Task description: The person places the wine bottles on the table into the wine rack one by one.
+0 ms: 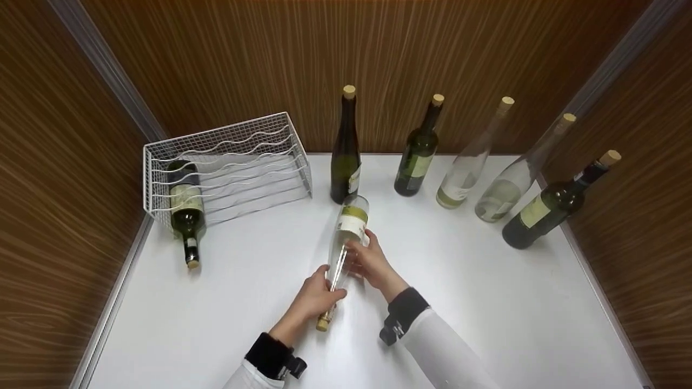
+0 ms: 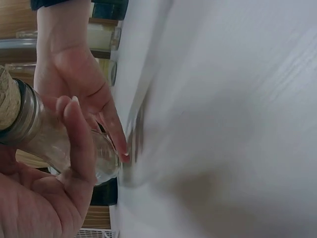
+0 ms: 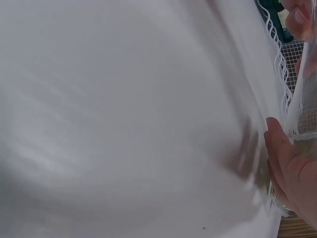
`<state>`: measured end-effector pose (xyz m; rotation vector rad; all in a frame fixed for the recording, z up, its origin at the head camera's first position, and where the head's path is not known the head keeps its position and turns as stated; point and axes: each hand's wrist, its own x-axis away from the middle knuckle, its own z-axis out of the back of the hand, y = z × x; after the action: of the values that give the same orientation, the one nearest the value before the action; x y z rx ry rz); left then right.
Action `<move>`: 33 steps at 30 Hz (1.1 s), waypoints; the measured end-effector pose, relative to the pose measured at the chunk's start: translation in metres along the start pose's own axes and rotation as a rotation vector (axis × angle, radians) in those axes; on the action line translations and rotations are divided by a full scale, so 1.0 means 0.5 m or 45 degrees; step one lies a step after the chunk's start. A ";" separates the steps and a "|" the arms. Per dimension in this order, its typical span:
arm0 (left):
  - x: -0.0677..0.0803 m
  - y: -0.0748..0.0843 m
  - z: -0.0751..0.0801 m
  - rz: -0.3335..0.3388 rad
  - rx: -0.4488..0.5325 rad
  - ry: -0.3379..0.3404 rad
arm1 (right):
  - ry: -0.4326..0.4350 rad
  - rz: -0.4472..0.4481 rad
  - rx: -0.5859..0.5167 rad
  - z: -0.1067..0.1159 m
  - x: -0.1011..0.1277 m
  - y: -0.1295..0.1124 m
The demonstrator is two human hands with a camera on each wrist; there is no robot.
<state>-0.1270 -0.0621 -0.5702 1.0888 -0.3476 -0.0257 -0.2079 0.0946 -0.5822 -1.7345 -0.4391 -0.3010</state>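
Note:
A clear glass wine bottle (image 1: 352, 222) with a white and olive label lies aslant between both hands, its corked neck toward me. My left hand (image 1: 314, 294) grips the neck just above the cork (image 1: 323, 325); in the left wrist view, the cork (image 2: 9, 98) and curled finger show up close. Around the bottle's body, my right hand (image 1: 373, 262) holds on, with some fingers seen through the glass. In the right wrist view, that hand (image 3: 292, 171) is at the right edge. Whether the bottle's base touches the table is unclear.
At the left stands a white wire rack (image 1: 227, 141), with a dark wine bottle (image 1: 187, 216) lying in it, neck forward. A tall dark bottle (image 1: 346, 162) stands just behind the held one. Several corked bottles, including a green one (image 1: 416, 162), stand at the right on the white table (image 1: 465, 302).

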 end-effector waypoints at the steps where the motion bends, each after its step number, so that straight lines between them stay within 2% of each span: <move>1: 0.000 -0.001 0.000 -0.004 -0.016 0.006 | -0.004 -0.005 -0.004 -0.001 0.000 0.000; 11: 0.009 -0.005 0.002 -0.040 -0.031 0.060 | 0.002 0.035 -0.024 -0.013 0.002 0.002; 16: 0.012 -0.007 0.003 -0.086 -0.063 0.115 | 0.054 0.061 0.013 -0.017 0.001 0.003; 22: 0.020 -0.011 0.006 -0.131 -0.021 0.161 | 0.083 0.080 0.079 -0.026 0.005 -0.002; 28: 0.035 -0.019 0.010 -0.147 -0.032 0.191 | 0.118 0.106 0.115 -0.041 0.008 0.001; 33: 0.056 -0.021 0.013 -0.118 -0.018 0.197 | 0.110 0.155 0.135 -0.057 0.012 0.000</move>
<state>-0.1009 -0.0779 -0.5695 1.0849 -0.1577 -0.0257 -0.2017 0.0676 -0.5736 -1.6305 -0.2807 -0.2593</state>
